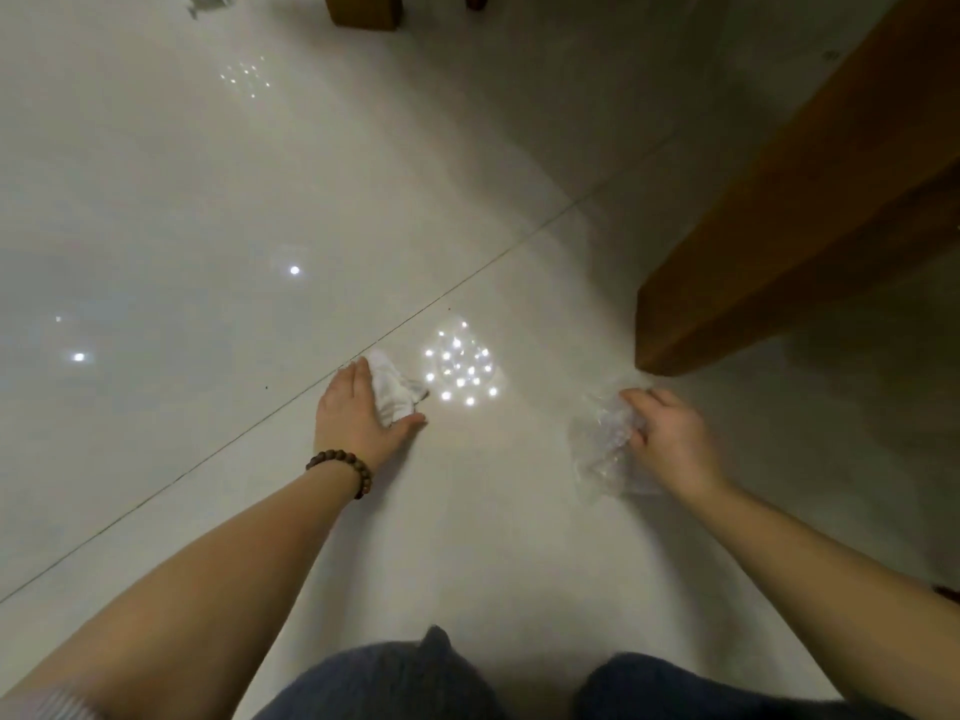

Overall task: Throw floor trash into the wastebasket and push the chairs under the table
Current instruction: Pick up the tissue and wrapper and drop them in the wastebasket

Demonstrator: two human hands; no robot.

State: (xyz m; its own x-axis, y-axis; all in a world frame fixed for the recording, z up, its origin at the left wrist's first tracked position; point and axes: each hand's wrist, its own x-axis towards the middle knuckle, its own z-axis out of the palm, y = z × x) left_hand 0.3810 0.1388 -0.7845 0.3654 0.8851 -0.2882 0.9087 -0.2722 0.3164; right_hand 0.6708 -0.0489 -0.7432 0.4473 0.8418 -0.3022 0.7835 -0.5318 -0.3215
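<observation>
Head view, looking down at a glossy pale tile floor [156, 200] with a grout line running diagonally from lower left toward the right of centre. Left hand [358, 413], centre of frame, wraps fingers and thumb around a crumpled white tissue [396, 389] lying on the floor just right of the grout line; a brown bead bracelet [345, 467] sits on that wrist. Right hand [670, 433], right of centre, has its fingers curled into a clear crinkled plastic wrapper [605, 444] that lies on the floor and spreads out toward the lower left of the hand. The two pieces of trash are well apart, with a cluster of bright light reflections [460, 368] on the tile between them. A thick wooden leg [779, 226] slants in from the upper right and meets the floor just above the right hand, close to the wrapper. Another wooden leg base [363, 7] shows at the top centre edge. More white crumpled trash [208, 0] lies at the upper left edge, partly cut off. Dark blue trouser knees [405, 683] fill the bottom centre.
</observation>
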